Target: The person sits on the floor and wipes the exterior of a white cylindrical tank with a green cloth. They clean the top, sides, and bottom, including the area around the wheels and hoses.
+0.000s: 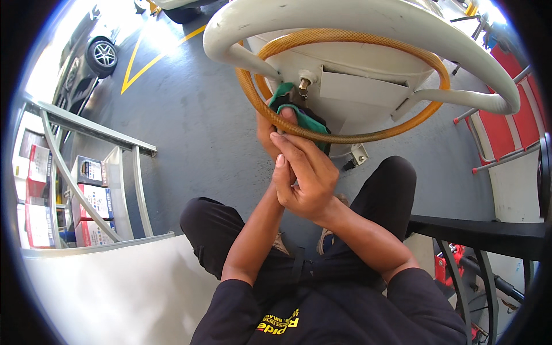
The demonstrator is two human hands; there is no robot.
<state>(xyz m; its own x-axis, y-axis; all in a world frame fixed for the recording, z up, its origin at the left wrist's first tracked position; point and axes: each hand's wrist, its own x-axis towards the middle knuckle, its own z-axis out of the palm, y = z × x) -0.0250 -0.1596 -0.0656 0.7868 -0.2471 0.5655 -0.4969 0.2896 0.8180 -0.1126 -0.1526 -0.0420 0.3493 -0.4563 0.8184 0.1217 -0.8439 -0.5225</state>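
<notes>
The left hand [267,133] is closed on a green-and-black cloth [307,119], its thumb pressing so the folds presumably stay bunched below the white vessel's [362,98] brass fitting [303,86]; the amber hose [351,138] loops at the tubular handle [356,12], probably for support; the right hand [307,178] is half-curled beneath the hose, any hold being impossible to tell

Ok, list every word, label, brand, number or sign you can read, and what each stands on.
Dark shirt: yellow lettering, upside down in this view; I won't copy it.
Boxes on the left rack: printed lettering, mostly too small or blurred.
White tank and amber hose: no lettering I can make out.
</notes>
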